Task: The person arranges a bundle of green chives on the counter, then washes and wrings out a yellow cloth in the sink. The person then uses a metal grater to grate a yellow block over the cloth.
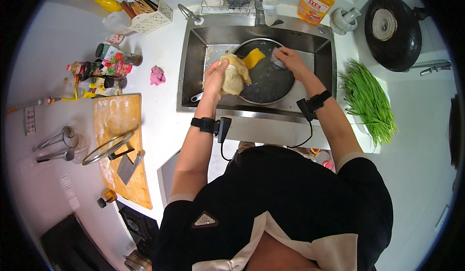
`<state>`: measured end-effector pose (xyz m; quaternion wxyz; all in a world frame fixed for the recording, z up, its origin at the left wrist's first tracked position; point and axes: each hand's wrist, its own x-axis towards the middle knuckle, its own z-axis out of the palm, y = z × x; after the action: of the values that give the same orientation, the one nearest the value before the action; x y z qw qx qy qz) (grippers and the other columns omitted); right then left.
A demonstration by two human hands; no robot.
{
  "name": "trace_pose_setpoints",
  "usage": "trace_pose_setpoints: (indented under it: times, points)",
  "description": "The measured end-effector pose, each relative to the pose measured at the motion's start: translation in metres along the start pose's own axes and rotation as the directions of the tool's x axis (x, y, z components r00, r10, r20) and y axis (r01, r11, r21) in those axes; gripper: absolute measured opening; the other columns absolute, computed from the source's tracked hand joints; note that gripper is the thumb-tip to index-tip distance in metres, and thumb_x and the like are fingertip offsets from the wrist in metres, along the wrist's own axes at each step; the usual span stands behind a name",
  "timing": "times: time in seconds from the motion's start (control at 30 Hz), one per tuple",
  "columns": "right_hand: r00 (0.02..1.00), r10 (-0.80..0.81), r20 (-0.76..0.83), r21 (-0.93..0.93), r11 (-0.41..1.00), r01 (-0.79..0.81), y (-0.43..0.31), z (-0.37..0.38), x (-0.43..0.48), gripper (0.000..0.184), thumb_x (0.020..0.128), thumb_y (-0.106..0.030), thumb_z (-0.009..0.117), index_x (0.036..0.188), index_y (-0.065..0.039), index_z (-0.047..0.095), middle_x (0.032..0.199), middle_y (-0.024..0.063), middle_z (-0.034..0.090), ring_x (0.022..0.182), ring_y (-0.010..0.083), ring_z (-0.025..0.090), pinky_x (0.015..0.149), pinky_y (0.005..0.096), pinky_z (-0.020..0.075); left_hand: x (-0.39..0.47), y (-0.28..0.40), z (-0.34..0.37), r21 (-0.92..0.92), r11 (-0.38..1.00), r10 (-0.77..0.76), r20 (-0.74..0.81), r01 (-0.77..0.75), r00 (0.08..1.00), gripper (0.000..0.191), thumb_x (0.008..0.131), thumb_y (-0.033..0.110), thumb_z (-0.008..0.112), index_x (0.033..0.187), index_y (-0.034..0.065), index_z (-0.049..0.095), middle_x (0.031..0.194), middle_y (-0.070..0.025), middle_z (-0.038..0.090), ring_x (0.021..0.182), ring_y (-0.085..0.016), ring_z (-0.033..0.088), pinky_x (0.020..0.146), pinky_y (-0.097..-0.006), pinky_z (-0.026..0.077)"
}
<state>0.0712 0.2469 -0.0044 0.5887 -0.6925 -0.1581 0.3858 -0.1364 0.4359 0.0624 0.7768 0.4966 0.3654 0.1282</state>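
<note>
A dark round pan (267,84) lies in the stainless steel sink (250,115). Over the pan's left side, my left hand (215,75) grips a pale yellow cloth or similar soft item (232,80), whose material I cannot tell. My right hand (290,61) pinches a grey mesh scrubber (277,58) above the pan's right part. Between the two hands a yellow sponge or cloth (254,58) lies at the pan's upper left. A handle end (197,97) with a hole shows near my left wrist.
Green chives (368,102) lie right of the sink, below a black pan (392,33) on the wall side. Dish soap (315,4) stands behind the sink. Leftward are a pink cloth (157,75) and a floury wooden board (123,115) bearing a glass lid (108,148) and a cleaver (128,169).
</note>
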Motion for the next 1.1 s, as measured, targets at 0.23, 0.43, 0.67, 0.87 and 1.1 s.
trace_pose_setpoints:
  times: [0.23, 0.43, 0.67, 0.87, 1.1]
  points:
    - [0.871, -0.465, 0.156, -0.285, 0.823, 0.491, -0.052, 0.06, -0.017, 0.035, 0.085, -0.029, 0.069, 0.103, 0.001, 0.064, 0.092, 0.0121, 0.068, 0.085, 0.0231, 0.065, 0.076, 0.0336, 0.0496, 0.007, 0.016, 0.025, 0.32, 0.937, 0.107, 0.118, -0.14, 0.987, 0.02, 0.09, 0.015, 0.062, 0.101, 0.0016, 0.071, 0.087, -0.0039, 0.069, 0.075, -0.012, 0.063, 0.069, -0.0251, 0.051]
    - [0.859, -0.512, -0.011, -0.475, 0.759, 0.446, -0.057, 0.033, -0.016, 0.028, 0.087, -0.027, 0.065, 0.096, -0.001, 0.065, 0.076, 0.0153, 0.063, 0.07, 0.0256, 0.062, 0.066, 0.0373, 0.0481, 0.01, 0.029, 0.008, 0.23, 0.969, 0.102, -0.043, -0.09, 0.994, 0.015, 0.087, 0.012, 0.059, 0.092, 0.0018, 0.069, 0.082, -0.0041, 0.067, 0.07, -0.013, 0.062, 0.065, -0.0275, 0.051]
    - [0.879, -0.462, 0.115, -0.663, 0.624, 0.414, -0.052, 0.045, -0.029, 0.031, 0.087, -0.029, 0.064, 0.108, -0.007, 0.067, 0.113, 0.0112, 0.062, 0.102, 0.0267, 0.062, 0.079, 0.0391, 0.0532, 0.003, 0.029, 0.015, 0.275, 0.954, 0.108, 0.069, -0.123, 0.992, 0.014, 0.087, 0.011, 0.06, 0.094, 0.0027, 0.069, 0.084, -0.0043, 0.067, 0.071, -0.012, 0.062, 0.066, -0.0266, 0.051]
    - [0.869, -0.451, 0.202, -0.15, 0.863, 0.483, -0.059, 0.062, -0.017, 0.014, 0.084, -0.013, 0.068, 0.089, -0.002, 0.061, 0.073, 0.0075, 0.061, 0.07, 0.0179, 0.064, 0.063, 0.0321, 0.0497, -0.002, 0.039, 0.017, 0.255, 0.953, 0.132, 0.128, -0.161, 0.983, 0.016, 0.091, 0.011, 0.06, 0.102, 0.005, 0.07, 0.089, -0.0023, 0.068, 0.078, -0.011, 0.063, 0.07, -0.025, 0.052]
    - [0.948, -0.312, 0.068, -0.508, 0.807, 0.302, -0.055, 0.033, -0.027, 0.027, 0.083, -0.022, 0.069, 0.067, -0.003, 0.059, 0.066, 0.0078, 0.06, 0.061, 0.0199, 0.062, 0.053, 0.0338, 0.0457, -0.008, 0.046, 0.01, -0.118, 0.99, 0.088, 0.099, -0.076, 0.991, 0.019, 0.093, 0.013, 0.061, 0.109, 0.0065, 0.068, 0.093, -0.0028, 0.066, 0.082, -0.014, 0.063, 0.074, -0.0293, 0.053]
